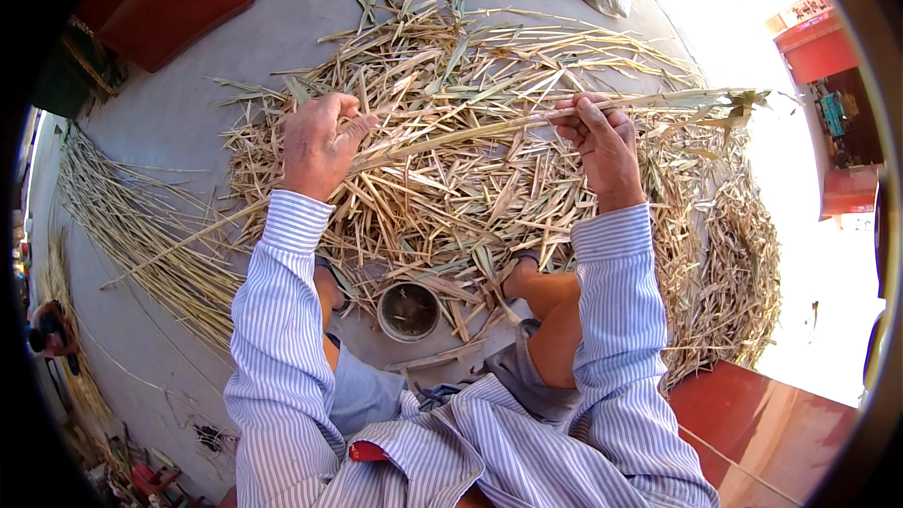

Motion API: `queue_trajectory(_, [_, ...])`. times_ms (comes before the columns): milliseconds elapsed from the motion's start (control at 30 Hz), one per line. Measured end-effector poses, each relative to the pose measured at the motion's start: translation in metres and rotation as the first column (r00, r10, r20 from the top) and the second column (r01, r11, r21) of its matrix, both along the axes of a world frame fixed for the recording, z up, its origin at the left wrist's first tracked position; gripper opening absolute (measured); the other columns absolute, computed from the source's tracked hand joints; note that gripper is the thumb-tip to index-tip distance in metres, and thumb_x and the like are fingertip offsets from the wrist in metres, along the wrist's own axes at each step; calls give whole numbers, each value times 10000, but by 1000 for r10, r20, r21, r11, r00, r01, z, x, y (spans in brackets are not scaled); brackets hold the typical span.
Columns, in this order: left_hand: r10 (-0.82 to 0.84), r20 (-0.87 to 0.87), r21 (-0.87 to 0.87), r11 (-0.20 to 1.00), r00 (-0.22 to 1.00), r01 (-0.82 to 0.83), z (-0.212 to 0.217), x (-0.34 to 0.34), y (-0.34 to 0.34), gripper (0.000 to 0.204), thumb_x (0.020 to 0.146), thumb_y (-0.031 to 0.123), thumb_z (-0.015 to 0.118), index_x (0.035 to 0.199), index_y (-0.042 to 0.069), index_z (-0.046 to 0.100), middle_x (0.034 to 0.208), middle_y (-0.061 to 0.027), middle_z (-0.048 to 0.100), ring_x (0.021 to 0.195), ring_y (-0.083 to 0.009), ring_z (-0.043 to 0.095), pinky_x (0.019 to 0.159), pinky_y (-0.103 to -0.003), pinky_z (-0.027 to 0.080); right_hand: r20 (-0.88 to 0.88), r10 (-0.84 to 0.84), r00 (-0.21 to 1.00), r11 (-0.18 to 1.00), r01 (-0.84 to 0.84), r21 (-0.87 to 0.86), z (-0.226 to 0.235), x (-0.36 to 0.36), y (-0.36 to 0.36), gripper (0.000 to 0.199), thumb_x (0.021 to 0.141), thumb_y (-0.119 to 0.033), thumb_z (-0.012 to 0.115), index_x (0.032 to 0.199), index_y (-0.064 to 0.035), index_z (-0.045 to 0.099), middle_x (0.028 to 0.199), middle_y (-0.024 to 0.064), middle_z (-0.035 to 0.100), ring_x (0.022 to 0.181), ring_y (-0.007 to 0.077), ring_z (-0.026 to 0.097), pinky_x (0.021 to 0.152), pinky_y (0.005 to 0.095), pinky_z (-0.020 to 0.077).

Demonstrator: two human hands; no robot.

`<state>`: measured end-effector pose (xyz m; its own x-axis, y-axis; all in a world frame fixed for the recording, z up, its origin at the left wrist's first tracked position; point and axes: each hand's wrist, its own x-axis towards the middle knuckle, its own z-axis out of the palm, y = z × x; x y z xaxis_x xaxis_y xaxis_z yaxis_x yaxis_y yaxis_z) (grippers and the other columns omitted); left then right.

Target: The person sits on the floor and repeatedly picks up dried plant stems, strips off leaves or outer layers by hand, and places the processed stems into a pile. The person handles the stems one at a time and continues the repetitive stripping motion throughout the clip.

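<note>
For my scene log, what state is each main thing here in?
Long, pale, leafy-tipped stalk: pinched in right hand
Left hand: curled, grip unclear
Round grey container: upright, uncovered
Dry straw-coloured leaf pieces: loosely heaped
Thin yellowish-green stalks: lying fanned out

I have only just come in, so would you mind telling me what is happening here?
Someone in a striped shirt is handling a long dry stalk above a broad heap of dry leaves. The right hand pinches it near its leafy end; the left hand is curled beside it, though its grip is unclear. Thin stalks lie at the left, and a round bowl stands in front of the person.
</note>
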<state>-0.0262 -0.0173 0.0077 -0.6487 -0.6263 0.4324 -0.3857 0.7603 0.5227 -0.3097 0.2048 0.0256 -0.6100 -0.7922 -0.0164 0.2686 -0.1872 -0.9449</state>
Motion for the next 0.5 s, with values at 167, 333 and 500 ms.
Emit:
queue_trajectory(167, [-278,-92,630,727,956,272,6,-1,16,356,859,345,720,914,-5,682,794,-55,675,730,-106,588,668,-284,477,9,-9,1000,1000,10,-19,-1,1,-4,191,964,-172,587,1049,-2,604,975,132,693,861,188,697,718,258,577])
queue_trajectory(333, [-233,30,480,856,972,190,0,-7,26,202,834,237,731,850,45,672,674,-79,640,582,-151,575,566,-293,462,0,-66,998,998,66,18,-2,8,-10,189,960,-174,594,1051,-8,605,968,132,693,859,186,695,713,258,575])
queue_trajectory(500, [-151,343,-69,980,927,185,-12,-10,20,262,818,291,718,778,73,578,610,-106,606,579,-305,611,543,-429,457,-30,-52,998,997,50,-54,-2,14,-13,188,957,-174,600,1046,-9,607,959,131,693,854,187,692,714,266,576])
